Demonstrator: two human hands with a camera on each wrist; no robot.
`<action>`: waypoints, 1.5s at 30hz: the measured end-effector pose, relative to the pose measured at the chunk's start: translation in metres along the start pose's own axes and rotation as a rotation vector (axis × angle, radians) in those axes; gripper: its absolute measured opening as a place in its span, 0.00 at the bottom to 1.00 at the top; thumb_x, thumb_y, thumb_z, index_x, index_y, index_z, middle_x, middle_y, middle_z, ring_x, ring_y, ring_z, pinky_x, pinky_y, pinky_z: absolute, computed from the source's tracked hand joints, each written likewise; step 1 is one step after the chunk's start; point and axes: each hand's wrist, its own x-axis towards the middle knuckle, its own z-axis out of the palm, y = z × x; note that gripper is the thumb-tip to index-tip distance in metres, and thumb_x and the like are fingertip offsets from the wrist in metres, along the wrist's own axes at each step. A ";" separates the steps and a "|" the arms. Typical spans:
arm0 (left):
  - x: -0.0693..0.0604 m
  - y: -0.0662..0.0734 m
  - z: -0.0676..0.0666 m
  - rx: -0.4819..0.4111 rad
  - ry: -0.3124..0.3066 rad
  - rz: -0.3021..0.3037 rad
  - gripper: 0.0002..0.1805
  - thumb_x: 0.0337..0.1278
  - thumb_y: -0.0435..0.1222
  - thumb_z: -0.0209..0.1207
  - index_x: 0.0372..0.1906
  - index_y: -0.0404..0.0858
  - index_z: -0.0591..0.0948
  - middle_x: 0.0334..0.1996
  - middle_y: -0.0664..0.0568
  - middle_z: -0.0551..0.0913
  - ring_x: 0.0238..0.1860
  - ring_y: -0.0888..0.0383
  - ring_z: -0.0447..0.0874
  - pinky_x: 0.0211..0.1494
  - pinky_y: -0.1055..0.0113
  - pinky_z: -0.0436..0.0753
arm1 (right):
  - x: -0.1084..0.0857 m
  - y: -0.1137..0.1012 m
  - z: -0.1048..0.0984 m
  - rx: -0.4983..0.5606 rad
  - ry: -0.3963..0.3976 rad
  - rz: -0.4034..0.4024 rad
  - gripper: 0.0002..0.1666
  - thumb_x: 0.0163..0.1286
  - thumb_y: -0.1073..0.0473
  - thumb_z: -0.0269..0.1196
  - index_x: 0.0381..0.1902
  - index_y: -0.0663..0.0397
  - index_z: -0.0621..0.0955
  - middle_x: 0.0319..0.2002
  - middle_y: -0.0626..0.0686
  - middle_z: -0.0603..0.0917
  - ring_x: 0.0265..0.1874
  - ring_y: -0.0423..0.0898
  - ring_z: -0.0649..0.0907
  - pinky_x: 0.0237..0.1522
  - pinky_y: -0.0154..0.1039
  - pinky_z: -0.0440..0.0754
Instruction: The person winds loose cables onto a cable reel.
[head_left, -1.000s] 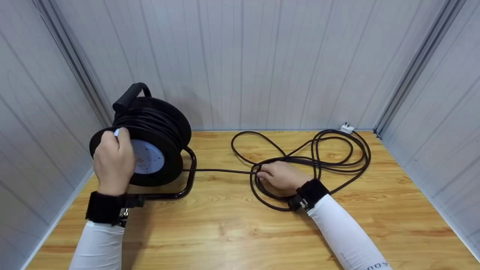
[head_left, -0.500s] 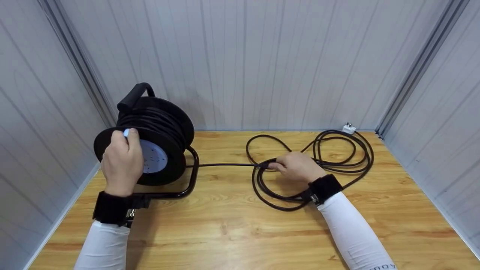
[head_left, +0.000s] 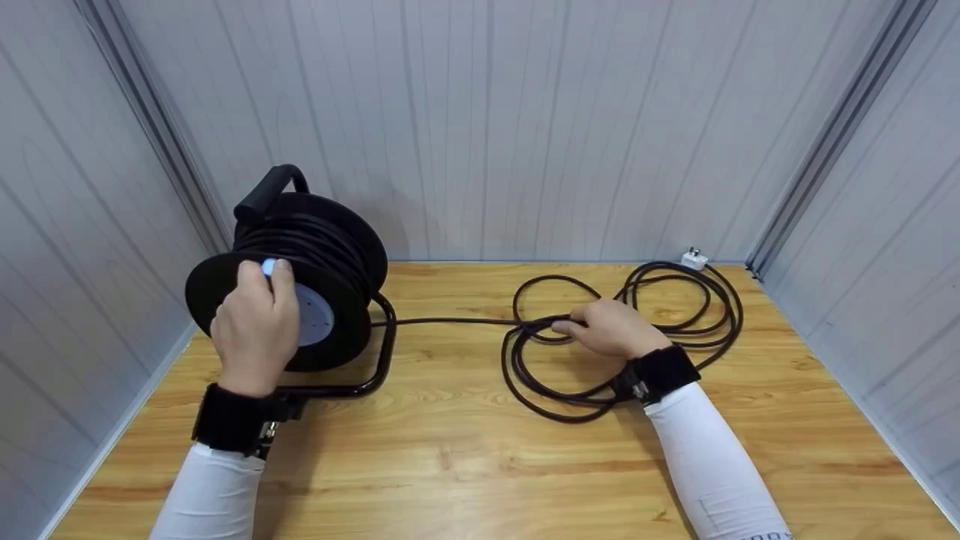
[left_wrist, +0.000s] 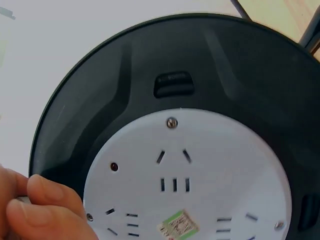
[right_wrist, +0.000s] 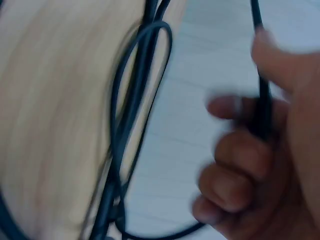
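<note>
A black cable reel [head_left: 212, 289] stands on the left of the table, its round pale socket panel [left_wrist: 200, 150] facing me. My left hand [head_left: 256, 330] grips the pale blue crank knob [head_left: 268, 266] near the reel's edge; in the left wrist view only its curled fingertips show. From the reel's lower right a black cable [head_left: 450, 320] runs nearly straight to my right hand [head_left: 611, 330]. The right wrist view is blurred, but there the fingers curl round the cable [right_wrist: 265, 117]. Loose cable loops lie around and beyond this hand.
A white plug [head_left: 694, 259] at the cable's end lies at the back right, close to the rear wall [head_left: 525, 135]. The reel's tubular frame [head_left: 386, 352] rests on the wooden table [head_left: 465, 465]. Panel walls enclose the left, back and right sides.
My left hand has shifted a little right with the knob. My right hand has moved right and away from me along the cable, and the back-left loop has become smaller.
</note>
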 end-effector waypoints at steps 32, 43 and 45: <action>-0.022 0.021 0.022 0.187 -0.532 0.150 0.28 0.90 0.50 0.42 0.33 0.35 0.75 0.25 0.39 0.80 0.23 0.40 0.83 0.27 0.39 0.81 | 0.010 -0.016 0.024 0.074 -0.131 -0.065 0.34 0.87 0.29 0.53 0.24 0.42 0.71 0.20 0.41 0.66 0.19 0.41 0.68 0.31 0.43 0.71; -0.029 0.017 0.030 0.271 -0.661 0.151 0.28 0.89 0.48 0.39 0.37 0.33 0.80 0.32 0.37 0.85 0.35 0.32 0.89 0.35 0.35 0.85 | 0.015 -0.036 0.037 0.051 -0.166 -0.154 0.27 0.92 0.37 0.51 0.36 0.47 0.81 0.25 0.42 0.73 0.27 0.44 0.78 0.44 0.50 0.80; -0.031 0.016 0.032 0.288 -0.683 0.146 0.29 0.89 0.48 0.39 0.38 0.32 0.81 0.34 0.36 0.86 0.37 0.31 0.90 0.37 0.34 0.85 | 0.015 -0.039 0.040 0.046 -0.169 -0.175 0.26 0.92 0.39 0.51 0.38 0.47 0.82 0.25 0.43 0.74 0.28 0.45 0.79 0.45 0.52 0.82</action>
